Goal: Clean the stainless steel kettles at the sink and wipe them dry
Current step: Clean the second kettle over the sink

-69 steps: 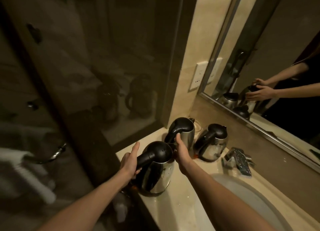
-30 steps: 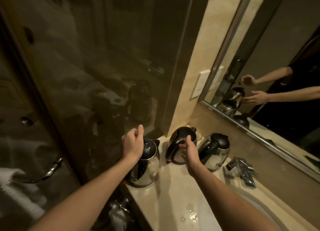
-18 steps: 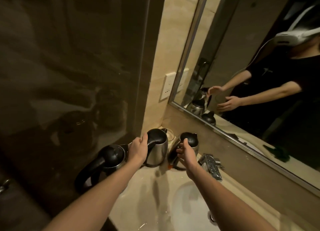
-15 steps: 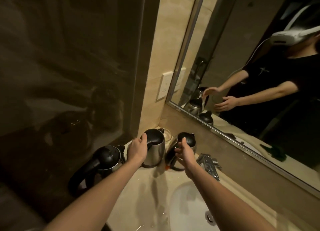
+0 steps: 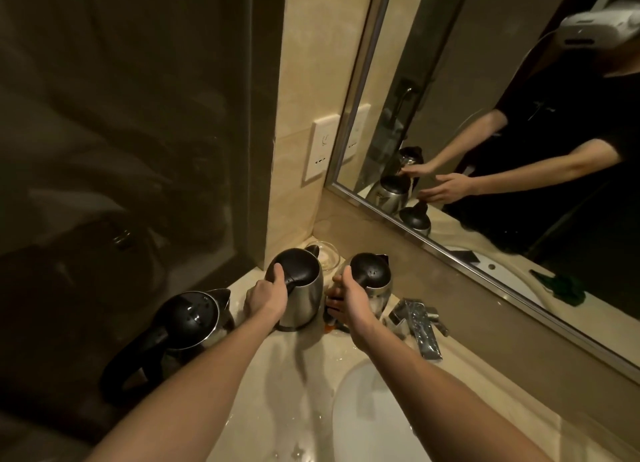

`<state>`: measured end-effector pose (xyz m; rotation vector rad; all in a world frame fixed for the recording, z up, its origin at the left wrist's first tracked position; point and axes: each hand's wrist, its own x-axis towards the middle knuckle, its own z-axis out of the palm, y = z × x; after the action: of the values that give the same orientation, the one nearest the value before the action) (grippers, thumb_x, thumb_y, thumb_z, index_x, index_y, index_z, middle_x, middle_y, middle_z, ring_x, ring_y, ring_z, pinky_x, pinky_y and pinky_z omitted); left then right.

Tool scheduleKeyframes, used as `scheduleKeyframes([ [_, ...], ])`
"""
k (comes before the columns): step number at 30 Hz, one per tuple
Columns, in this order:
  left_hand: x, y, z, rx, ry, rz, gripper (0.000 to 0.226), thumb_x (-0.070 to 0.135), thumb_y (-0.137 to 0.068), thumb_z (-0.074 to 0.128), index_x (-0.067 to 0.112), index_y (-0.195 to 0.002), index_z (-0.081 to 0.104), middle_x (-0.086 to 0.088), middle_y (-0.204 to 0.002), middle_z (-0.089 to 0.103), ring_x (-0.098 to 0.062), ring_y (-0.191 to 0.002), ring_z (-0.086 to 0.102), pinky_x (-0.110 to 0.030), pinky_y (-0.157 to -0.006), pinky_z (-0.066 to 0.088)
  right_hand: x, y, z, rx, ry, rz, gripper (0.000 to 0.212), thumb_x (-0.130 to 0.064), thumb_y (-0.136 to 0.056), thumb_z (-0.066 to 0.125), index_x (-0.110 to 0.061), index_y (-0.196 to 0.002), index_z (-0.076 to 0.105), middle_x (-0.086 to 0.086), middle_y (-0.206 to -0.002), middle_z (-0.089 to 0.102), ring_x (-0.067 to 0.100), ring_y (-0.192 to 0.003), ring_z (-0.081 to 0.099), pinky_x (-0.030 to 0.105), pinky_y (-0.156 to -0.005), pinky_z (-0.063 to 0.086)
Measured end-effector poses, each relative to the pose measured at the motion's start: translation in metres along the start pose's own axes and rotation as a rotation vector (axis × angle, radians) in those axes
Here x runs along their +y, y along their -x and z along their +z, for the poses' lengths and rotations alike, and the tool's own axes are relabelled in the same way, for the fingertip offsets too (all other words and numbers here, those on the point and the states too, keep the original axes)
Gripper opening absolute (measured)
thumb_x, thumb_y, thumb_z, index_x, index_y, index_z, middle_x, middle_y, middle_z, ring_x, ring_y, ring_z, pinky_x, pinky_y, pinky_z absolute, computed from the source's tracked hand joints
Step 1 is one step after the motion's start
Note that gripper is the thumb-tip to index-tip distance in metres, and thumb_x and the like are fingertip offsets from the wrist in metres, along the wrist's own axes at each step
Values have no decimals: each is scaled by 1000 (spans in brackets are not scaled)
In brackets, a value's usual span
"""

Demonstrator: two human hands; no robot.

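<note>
gripping the middle kettle's handle [image 5: 293, 284], our left hand [image 5: 266, 297] leads. fingers [image 5: 332, 302] spread, our right hand [image 5: 353, 302] hovers beside the faucet-side kettle [image 5: 374, 278].

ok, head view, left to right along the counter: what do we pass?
left kettle → middle kettle → right kettle → faucet

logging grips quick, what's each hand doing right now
Left hand: grips the middle kettle by its handle.
Right hand: open, fingers beside the right kettle, no grip yet.
</note>
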<state>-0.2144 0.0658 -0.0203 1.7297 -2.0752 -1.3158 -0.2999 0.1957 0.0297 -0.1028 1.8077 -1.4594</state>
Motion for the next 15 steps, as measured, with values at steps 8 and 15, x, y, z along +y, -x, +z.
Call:
scheduleKeyframes([
  [8, -25, 5, 13, -44, 244, -41, 80, 71, -96, 20, 7, -109, 67, -18, -89, 71, -31, -71, 68, -40, -78, 58, 4, 1, 3, -26, 37, -12, 54, -57, -98, 27, -17, -120, 55, 14, -102, 62, 26, -93, 60, 43, -91, 49],
  [15, -33, 25, -2, 53, 267, 19, 85, 78, -91, 22, 8, -67, 65, -12, -71, 69, -32, -71, 68, -43, -77, 57, 5, 18, -7, -11, 54, -8, 52, -52, -100, 27, -13, -125, 50, 20, -119, 59, 38, -114, 54, 34, -77, 50],
])
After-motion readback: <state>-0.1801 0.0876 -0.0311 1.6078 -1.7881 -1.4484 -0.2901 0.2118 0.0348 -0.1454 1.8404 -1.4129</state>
